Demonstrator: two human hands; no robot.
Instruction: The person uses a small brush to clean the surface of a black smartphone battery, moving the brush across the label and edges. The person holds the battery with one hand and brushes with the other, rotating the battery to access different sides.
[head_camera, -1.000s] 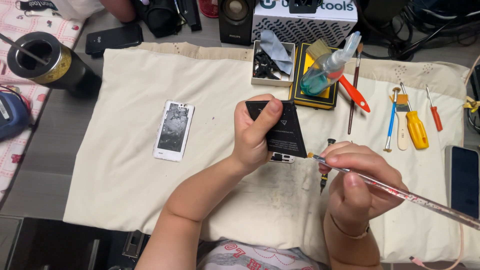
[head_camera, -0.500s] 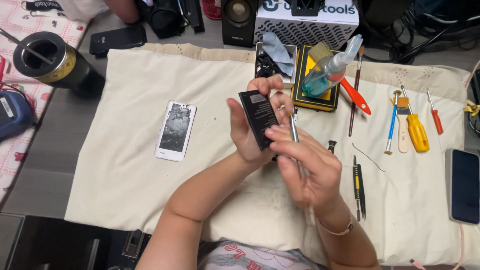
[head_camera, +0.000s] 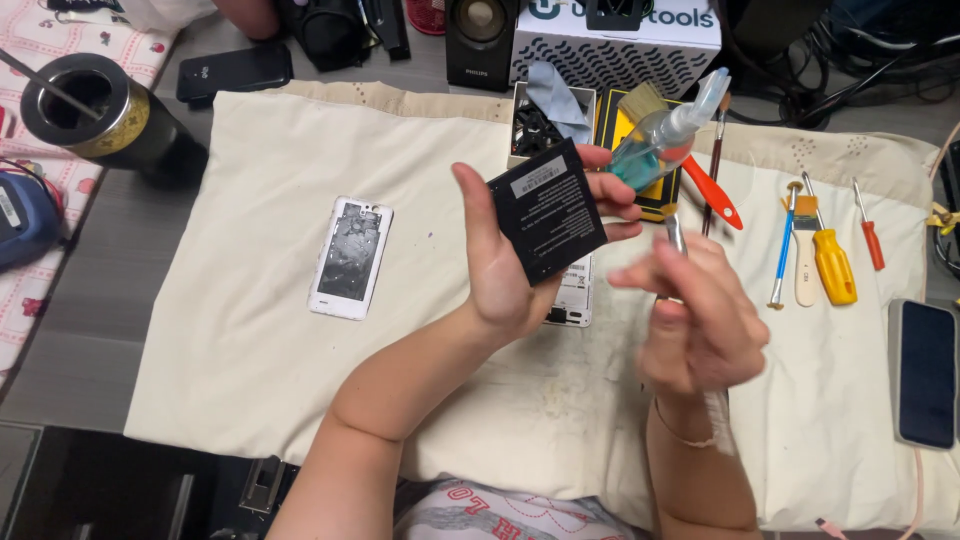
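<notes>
My left hand (head_camera: 500, 265) pinches the black battery (head_camera: 547, 210) upright above the white phone body (head_camera: 573, 292) on the cloth; my right hand (head_camera: 700, 320), blurred, grips a thin metal tool (head_camera: 675, 232) just right of the battery. A slip could pierce it. Half a second ago, tool and battery were touching.

Person, seen from above: two bare forearms, no sleeves. Left hand (head_camera: 500, 265) without rings or watch. Right hand (head_camera: 700, 320) blurred; thin bracelet (head_camera: 685, 437) on its wrist. White shirt (head_camera: 500, 512) with red print.
</notes>
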